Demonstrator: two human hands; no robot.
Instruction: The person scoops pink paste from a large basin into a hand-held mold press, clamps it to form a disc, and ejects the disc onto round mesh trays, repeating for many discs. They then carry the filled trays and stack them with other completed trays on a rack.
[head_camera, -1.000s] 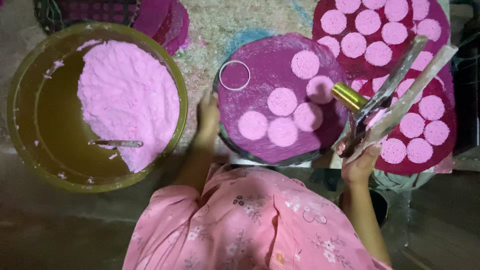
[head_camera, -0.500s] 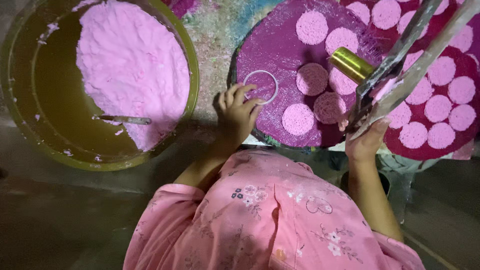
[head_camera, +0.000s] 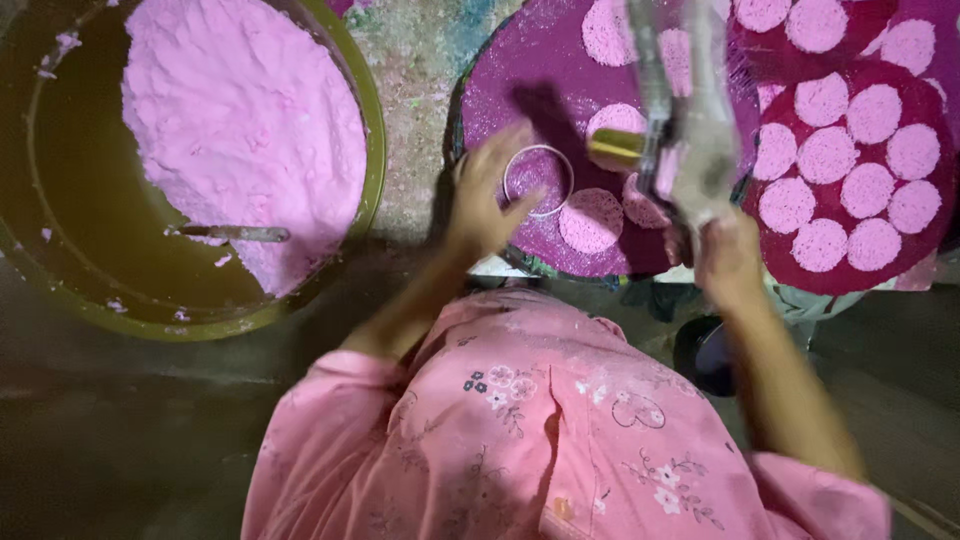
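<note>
My left hand (head_camera: 487, 196) rests its fingers on a thin metal ring (head_camera: 538, 181) that lies on a round purple tray (head_camera: 520, 70). Inside the ring the purple surface shows. Pale pink round discs (head_camera: 592, 220) lie on the tray beside the ring. My right hand (head_camera: 728, 262) grips a blurred flat metal tool (head_camera: 690, 130) with a yellow part, held upright over the tray's right side. My pink flowered sleeves fill the bottom of the view.
A big olive-green basin (head_camera: 60, 290) at left holds a heap of pink powdery dough (head_camera: 240, 130) and a metal spoon (head_camera: 235, 233). A dark red tray (head_camera: 930, 230) at right carries several pink discs. Speckled ground shows between basin and trays.
My left hand has moved from the tray's edge onto the metal ring. My right hand has swung the metal tool left, over the purple tray. The view has come closer.
</note>
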